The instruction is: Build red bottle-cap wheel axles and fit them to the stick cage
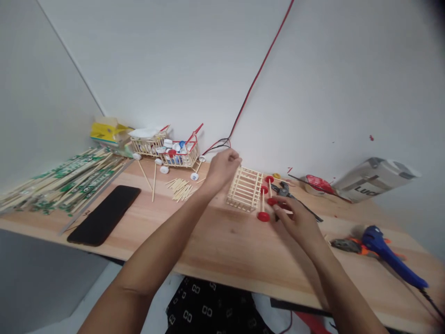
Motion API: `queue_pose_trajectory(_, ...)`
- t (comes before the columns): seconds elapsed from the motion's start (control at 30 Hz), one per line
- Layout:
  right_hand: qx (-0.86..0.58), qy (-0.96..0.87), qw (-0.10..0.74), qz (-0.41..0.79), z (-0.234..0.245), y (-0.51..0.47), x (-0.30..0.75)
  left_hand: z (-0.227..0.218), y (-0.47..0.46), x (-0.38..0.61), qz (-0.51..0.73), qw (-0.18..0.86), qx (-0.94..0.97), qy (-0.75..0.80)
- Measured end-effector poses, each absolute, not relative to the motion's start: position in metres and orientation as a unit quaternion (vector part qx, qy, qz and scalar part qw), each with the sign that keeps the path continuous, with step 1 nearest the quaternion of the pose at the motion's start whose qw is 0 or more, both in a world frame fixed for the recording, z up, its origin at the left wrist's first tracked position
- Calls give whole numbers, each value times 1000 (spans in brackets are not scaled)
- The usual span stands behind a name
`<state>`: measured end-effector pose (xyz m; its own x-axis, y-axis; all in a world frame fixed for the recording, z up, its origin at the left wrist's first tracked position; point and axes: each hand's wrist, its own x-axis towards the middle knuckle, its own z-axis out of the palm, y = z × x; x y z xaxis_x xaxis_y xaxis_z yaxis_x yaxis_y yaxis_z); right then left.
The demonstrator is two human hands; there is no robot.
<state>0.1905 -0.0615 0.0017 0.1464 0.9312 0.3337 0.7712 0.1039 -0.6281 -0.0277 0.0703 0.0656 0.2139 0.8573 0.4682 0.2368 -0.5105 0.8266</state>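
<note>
A small cart (246,188) made of pale wooden sticks lies tipped on the table, its slatted side toward me. Red bottle-cap wheels (263,216) sit on two stick axles at its right end. My left hand (225,168) is closed in a pinch by the cart's upper left corner; what lies between its fingertips is hidden. With thumb and fingers, my right hand (297,217) grips a red wheel on the cart's right side. Cut short sticks (181,189) are piled to the left of the cart.
Two finished stick carts (181,155) stand by the wall, one filled with bottle caps. Bundled chopsticks (79,176) and a black phone (104,215) lie left. On the right are a blue glue gun (392,260), pliers (344,245), a red-stained bowl (317,183) and a LUCK-marked bag (375,181).
</note>
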Motion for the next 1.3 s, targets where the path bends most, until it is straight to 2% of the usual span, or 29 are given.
queue_pose_trajectory(0.1, -649, -649, 388, 83, 12, -62, 196, 71, 82, -60, 488, 292, 709, 417)
queue_pose_trajectory(0.2, -631, -658, 407, 59, 20, -55, 195, 64, 95, -87, 360, 179, 748, 529)
queue_pose_trajectory(0.37, -602, -667, 439, 14, 27, -33, 188, 41, 106, -87, 263, 120, 768, 571)
queue_pose_trajectory(0.57, -604, -632, 482, 59, 15, -23, 188, 33, 116, -55, 166, 75, 780, 599)
queue_pose_trajectory(0.7, -621, -614, 477, 100, 6, -27, 192, 27, 125, -44, 112, 80, 787, 602)
queue_pose_trajectory(0.93, -618, -618, 479, 83, 10, -31, 192, 20, 132, -38, 119, 124, 785, 595)
queue_pose_trajectory(1.1, -606, -616, 494, 99, 15, -34, 188, 47, 126, -51, 201, 181, 774, 573)
queue_pose_trajectory(1.27, -570, -595, 521, 222, 23, -31, 180, 75, 96, -52, 272, 313, 773, 480)
queue_pose_trajectory(1.3, -555, -592, 527, 250, 27, -29, 177, 76, 88, -48, 313, 410, 745, 424)
